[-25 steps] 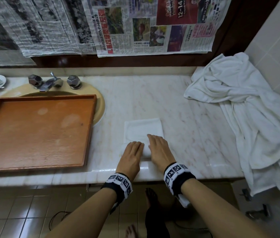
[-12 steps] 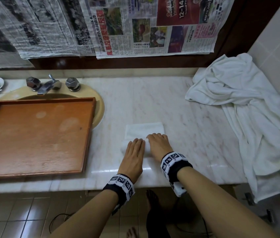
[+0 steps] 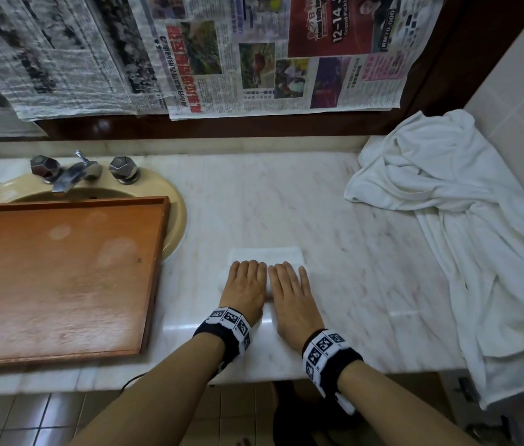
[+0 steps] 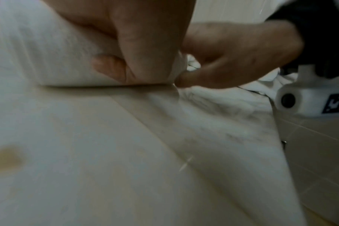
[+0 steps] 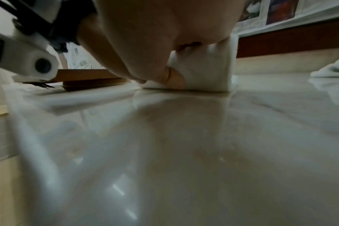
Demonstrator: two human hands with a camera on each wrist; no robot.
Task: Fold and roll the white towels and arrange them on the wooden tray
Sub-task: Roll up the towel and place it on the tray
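I have my left hand and right hand side by side, palms down, fingers straight and flat, pressing on the small white towel. It lies on the marble bench near the front edge, partly rolled under my palms, with a flat strip showing beyond the fingertips. The wooden tray sits to the left over the sink. A heap of white towels lies far right.
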